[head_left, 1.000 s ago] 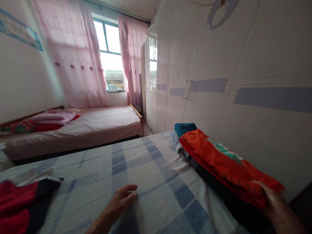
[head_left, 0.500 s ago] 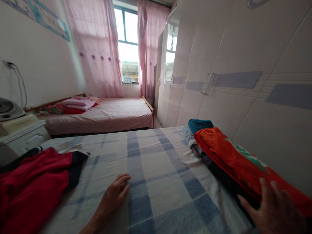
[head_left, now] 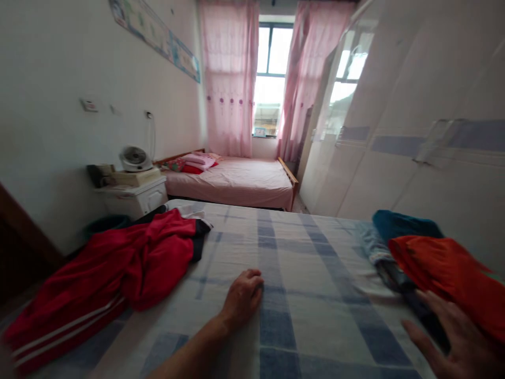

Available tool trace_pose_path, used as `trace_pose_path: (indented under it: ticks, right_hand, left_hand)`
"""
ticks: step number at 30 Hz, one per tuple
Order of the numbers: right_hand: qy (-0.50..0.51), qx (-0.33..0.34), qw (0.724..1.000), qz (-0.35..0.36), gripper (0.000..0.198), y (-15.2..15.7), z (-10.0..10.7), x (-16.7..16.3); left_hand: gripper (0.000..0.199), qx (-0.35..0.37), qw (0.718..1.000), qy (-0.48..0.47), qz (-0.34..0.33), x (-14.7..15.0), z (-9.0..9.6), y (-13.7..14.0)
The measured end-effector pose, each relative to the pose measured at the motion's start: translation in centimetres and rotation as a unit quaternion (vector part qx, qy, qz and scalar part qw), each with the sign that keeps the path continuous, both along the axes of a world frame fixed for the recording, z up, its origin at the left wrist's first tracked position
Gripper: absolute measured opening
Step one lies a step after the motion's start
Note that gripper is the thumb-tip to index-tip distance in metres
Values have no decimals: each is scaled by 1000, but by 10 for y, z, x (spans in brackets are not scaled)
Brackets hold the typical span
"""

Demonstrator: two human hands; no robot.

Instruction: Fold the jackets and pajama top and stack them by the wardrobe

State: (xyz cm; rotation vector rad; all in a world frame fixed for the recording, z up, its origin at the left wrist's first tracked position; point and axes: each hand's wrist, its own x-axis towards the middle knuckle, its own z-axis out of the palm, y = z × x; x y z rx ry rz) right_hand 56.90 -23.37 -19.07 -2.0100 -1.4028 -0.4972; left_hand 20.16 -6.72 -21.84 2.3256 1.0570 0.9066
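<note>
Indoors, folded clothes [head_left: 442, 268] on checked bedsheet [head_left: 319, 300], pink curtains [head_left: 231, 68]

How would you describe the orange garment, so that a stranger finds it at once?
Start from the nearer bed, covered in blue checks. Go to its right side, towards the white wardrobe, near the spread right hand. The orange garment lies there on top, brighter than its neighbours: the teal cloth beyond and the dark cloth showing below.
</note>
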Motion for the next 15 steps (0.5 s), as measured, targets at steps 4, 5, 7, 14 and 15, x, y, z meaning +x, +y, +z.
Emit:
trace_pose_path:
  ticks: [4,5,7,14,15]
  right_hand:
    - [62,-63,984,153,55,84,-6,-62]
    - [71,-80,979,175,53,101,-12,-72]
    - [74,-108,974,187,50,126,-28,-83]
    - [-49,-127,970,201,44,153,-76,-74]
    - [-54,-121,971,199,44,153,-77,-73]
  left_hand:
    - [26,9,1000,4,7,0,-1,1]
    - [26,12,1000,4,6,0,-1,2]
    - [25,18,1000,2,4,-1,-1,3]
    - [25,34,999,18,10,-2,-2,9]
    - [25,35,999,23,16,-2,-1,10]
